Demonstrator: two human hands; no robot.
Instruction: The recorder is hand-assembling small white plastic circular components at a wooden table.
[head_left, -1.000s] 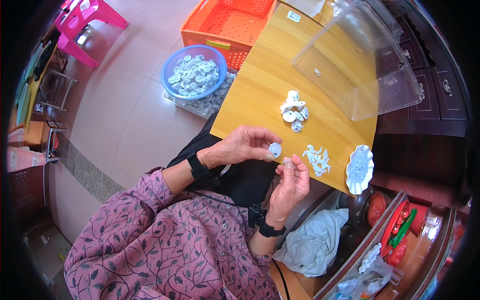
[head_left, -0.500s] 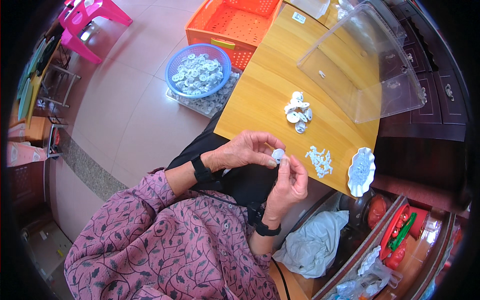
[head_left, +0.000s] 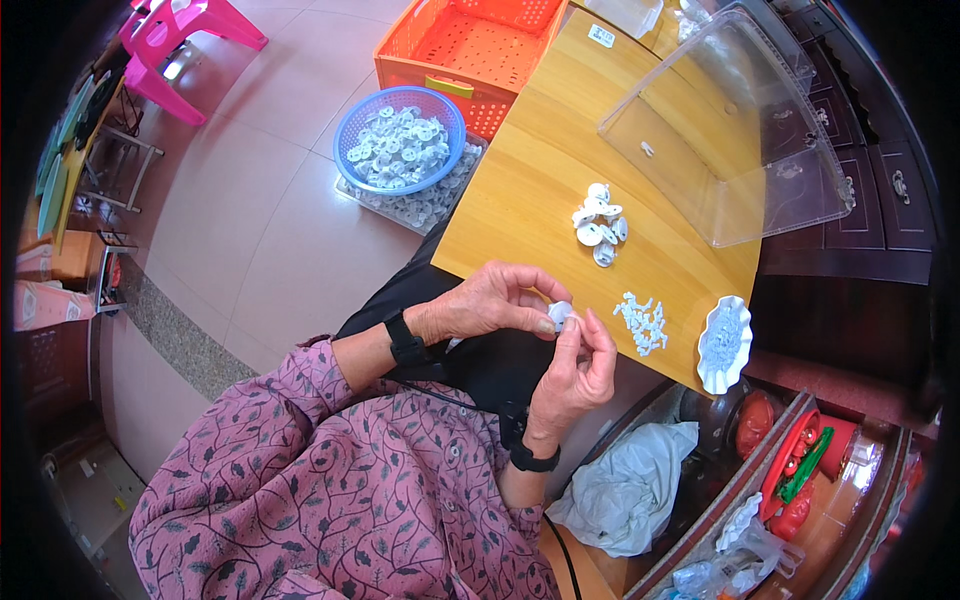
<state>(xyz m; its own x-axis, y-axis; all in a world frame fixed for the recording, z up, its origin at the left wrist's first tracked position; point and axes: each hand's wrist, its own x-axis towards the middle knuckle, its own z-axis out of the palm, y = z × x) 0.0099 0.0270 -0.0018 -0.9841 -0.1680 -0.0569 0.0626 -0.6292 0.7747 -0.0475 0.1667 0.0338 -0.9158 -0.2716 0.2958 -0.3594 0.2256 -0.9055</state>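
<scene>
Between my two hands, just off the table's near edge, is a small round white plastic part. My left hand pinches it between thumb and fingers from the left. From the right, the thumb and fingertips of my right hand close on the same part; any smaller piece in them is hidden. A pile of similar round white parts lies on the wooden table beyond my hands. To their right is a loose heap of tiny white pieces.
A scalloped white dish of tiny pieces stands at the table's right edge. The clear plastic bin lies behind. Left of the table, a blue basket of white parts sits on a filled tray, by an orange crate. A white bag lies lower right.
The round white part has tilted slightly between my fingers. My hands stay in nearly the same place, and the whole view has shifted a little.
</scene>
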